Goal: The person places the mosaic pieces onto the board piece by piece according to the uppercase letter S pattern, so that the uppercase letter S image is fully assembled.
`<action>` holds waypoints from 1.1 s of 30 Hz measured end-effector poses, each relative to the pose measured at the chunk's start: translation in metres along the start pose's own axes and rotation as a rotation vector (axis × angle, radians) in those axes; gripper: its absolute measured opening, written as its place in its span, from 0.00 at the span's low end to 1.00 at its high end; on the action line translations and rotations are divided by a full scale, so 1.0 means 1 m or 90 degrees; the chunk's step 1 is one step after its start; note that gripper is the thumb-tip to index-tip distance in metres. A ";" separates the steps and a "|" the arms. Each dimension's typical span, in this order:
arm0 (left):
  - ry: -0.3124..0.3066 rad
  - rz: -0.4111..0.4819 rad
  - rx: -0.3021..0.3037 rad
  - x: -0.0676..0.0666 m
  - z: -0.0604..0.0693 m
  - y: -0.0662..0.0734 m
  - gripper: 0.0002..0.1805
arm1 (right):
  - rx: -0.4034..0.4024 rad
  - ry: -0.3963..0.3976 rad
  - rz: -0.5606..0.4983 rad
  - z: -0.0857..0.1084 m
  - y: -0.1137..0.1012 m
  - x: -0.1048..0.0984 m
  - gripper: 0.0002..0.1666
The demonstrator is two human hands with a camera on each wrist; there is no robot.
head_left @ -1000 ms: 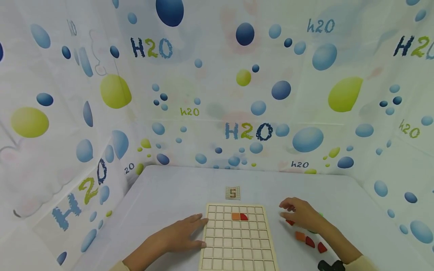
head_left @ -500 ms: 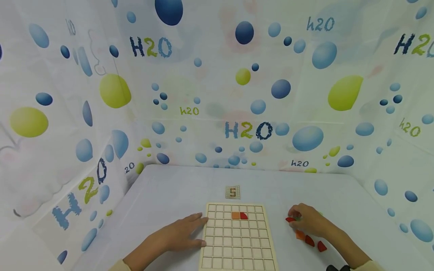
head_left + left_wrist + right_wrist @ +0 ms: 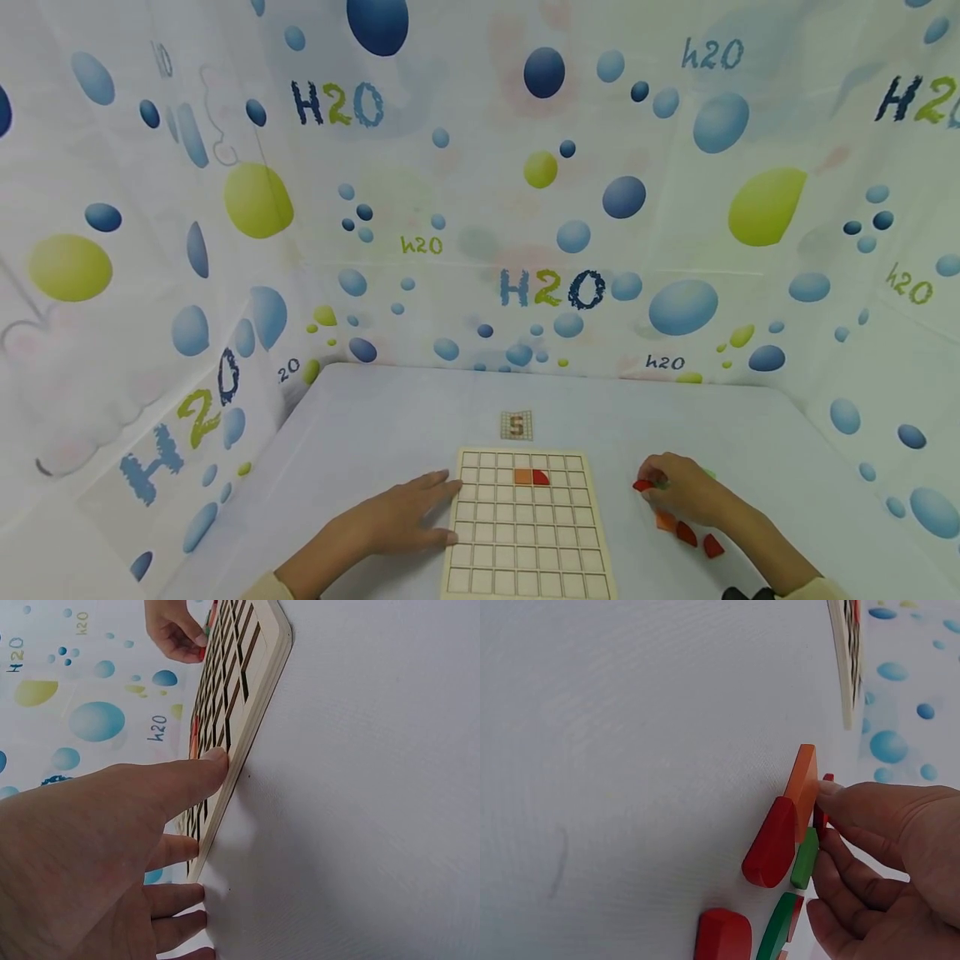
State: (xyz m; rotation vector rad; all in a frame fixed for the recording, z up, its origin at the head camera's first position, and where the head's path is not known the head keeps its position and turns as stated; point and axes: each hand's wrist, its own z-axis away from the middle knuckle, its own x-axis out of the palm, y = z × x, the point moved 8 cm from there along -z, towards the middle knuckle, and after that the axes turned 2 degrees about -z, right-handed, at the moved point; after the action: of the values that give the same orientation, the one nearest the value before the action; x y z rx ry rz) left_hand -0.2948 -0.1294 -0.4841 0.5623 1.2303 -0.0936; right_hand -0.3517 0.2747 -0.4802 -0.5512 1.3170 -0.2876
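Note:
My left hand [image 3: 401, 515] rests along the left edge of a wooden grid board [image 3: 498, 533], fingers spread; in the left wrist view its thumb [image 3: 199, 776] lies on the rim. An orange square [image 3: 523, 477] and a red quarter-circle tile [image 3: 541, 477] sit side by side in the board's upper cells. Right of the board, my right hand [image 3: 682, 487] pinches a red tile [image 3: 642, 485], which the fingers partly hide. Close by the hand lie an orange square tile [image 3: 802, 787], a rounded red tile [image 3: 771, 844] and a light green tile [image 3: 805, 859].
A small card with a gridded S pattern [image 3: 516, 426] lies beyond the board. Another red tile [image 3: 724, 934] and a dark green tile [image 3: 778, 926] lie on the white table [image 3: 390, 417]. A curtain printed with bubbles and H2O [image 3: 465, 183] hangs behind.
My right hand has come down from above the loose tiles, its fingers closing on the red tile; over the last half second it barely moves. The left hand has stayed at the board.

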 end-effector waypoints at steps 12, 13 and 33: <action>0.001 -0.002 -0.005 0.001 -0.001 0.000 0.45 | -0.016 0.018 -0.002 -0.006 -0.008 0.000 0.13; 0.001 -0.002 -0.005 0.001 -0.001 0.000 0.45 | -0.023 0.023 -0.001 -0.007 -0.011 0.000 0.13; 0.011 -0.004 0.006 0.001 0.000 0.000 0.46 | -0.181 0.009 -0.008 -0.029 -0.086 0.023 0.10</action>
State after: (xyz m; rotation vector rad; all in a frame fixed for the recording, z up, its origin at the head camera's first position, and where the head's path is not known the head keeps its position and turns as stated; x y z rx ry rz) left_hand -0.2943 -0.1292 -0.4851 0.5676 1.2486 -0.1005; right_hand -0.3648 0.1854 -0.4574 -0.7974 1.3770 -0.1146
